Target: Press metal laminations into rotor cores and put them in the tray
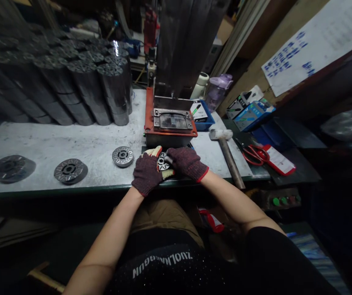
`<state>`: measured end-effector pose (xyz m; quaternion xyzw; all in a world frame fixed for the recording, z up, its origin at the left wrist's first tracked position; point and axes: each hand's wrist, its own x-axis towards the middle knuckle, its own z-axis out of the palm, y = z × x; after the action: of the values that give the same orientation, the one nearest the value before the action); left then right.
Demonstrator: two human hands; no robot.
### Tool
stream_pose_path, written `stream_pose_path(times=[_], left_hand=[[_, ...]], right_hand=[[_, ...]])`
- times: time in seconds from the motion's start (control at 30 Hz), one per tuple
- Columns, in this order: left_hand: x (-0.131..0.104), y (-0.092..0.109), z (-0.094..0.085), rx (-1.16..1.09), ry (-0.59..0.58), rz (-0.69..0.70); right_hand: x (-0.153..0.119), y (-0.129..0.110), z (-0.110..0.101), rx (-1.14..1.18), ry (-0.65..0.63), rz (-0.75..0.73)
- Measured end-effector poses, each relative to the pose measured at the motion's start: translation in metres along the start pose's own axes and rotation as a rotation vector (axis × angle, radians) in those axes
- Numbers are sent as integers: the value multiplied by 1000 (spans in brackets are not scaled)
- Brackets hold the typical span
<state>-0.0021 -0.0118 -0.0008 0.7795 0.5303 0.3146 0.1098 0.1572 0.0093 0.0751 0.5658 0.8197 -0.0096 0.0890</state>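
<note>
In the head view, both my hands wear dark maroon knit gloves at the front edge of the bench. My left hand (147, 172) is curled around a slotted round metal disc (163, 162), with the pale-coated thumb and fingers at its rim. My right hand (186, 163) is closed over the disc's right side, its fingertips pressed together at the disc's face; whatever they may hold is too small to make out. To the left lie three similar metal discs, the nearest disc (122, 156), a middle disc (69, 171) and a far-left disc (10, 167).
A machine with an orange-red base (171, 132) stands just beyond my hands. Stacked metal cylinders (114, 94) fill the back left. To the right are a mallet (229, 157), red-handled scissors (254, 155), a blue tray (208, 123), a purple bottle (217, 92) and small boxes (251, 114).
</note>
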Motion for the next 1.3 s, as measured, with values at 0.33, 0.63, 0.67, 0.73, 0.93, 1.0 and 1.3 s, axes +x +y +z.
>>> stream_pose_path(times=[0.33, 0.63, 0.67, 0.73, 0.93, 1.0, 1.3], left_hand=[[2, -3, 4, -20, -27, 67], [2, -3, 5, -33, -17, 74], [2, -3, 4, -31, -18, 69], [2, -3, 3, -35, -23, 71], [-2, -5, 7, -79, 1, 95], [-4, -3, 9, -90, 54, 87], [7, 19, 20, -60, 249, -74]], right_hand=[[19, -8, -31, -66, -89, -166], [23, -13, -27, -115, -83, -145], [23, -13, -24, -103, -67, -141], [20, -7, -18, -18, -70, -170], [-18, 60, 2, 306, 258, 232], [-30, 91, 10, 129, 340, 618], [-44, 143, 30, 86, 153, 914]])
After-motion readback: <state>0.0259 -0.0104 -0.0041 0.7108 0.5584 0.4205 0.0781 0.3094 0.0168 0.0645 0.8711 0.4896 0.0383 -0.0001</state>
